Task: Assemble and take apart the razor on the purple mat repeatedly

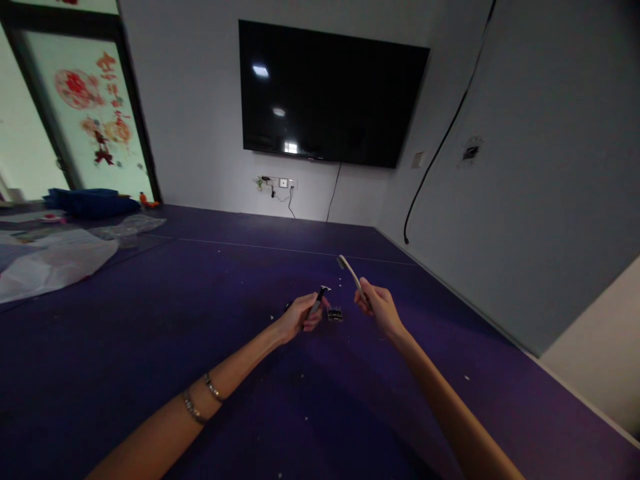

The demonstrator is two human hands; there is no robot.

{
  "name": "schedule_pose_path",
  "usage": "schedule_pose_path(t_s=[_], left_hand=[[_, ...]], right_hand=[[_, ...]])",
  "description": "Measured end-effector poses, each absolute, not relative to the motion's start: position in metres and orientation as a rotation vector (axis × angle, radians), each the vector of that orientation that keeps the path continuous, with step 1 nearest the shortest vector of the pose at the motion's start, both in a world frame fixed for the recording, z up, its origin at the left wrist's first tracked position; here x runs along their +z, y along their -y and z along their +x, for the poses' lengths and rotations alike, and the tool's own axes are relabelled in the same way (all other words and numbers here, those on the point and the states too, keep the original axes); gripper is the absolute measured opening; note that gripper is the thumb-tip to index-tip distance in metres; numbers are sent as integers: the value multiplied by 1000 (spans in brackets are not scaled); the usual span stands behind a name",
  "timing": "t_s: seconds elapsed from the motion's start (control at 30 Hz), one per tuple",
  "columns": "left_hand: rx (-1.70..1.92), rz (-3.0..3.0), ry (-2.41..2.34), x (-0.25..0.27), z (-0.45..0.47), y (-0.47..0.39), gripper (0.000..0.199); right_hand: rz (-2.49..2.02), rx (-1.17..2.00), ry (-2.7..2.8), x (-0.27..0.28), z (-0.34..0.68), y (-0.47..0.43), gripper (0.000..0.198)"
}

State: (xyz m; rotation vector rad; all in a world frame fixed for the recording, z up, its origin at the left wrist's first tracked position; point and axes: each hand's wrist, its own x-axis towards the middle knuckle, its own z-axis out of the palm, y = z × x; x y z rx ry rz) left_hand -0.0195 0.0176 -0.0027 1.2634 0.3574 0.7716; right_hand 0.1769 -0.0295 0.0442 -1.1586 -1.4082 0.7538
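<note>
In my left hand (303, 315) is a razor (317, 304), its small metallic head pointing up and away from me. A toothbrush (351, 271) rises from my right hand (379, 303), with the fingers closed around its handle and its dark bristles tipped toward the upper left. The razor and the toothbrush are apart. On the purple floor just beyond my left fingers lies a small dark, metallic-looking piece (335, 313); its kind is too small to make out. A dark object, partly hidden, shows behind my left wrist.
Small white bits are scattered on the purple floor (200, 373). At left lie crumpled plastic sheets (60, 263) and a blue cloth bundle (90, 203). A television (330, 93) hangs on the far wall above sockets. A black cable (443, 143) runs down the right wall.
</note>
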Motion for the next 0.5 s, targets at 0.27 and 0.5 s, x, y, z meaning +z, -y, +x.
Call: schedule_pose_path(t_s=[0.27, 0.5], left_hand=[[1056, 1921, -591, -6, -15, -25, 24], [1137, 1942, -693, -5, -22, -22, 16]], right_hand=[[-1445, 443, 1559, 39, 205, 18, 54], [-1560, 158, 1708, 38, 214, 16, 55]])
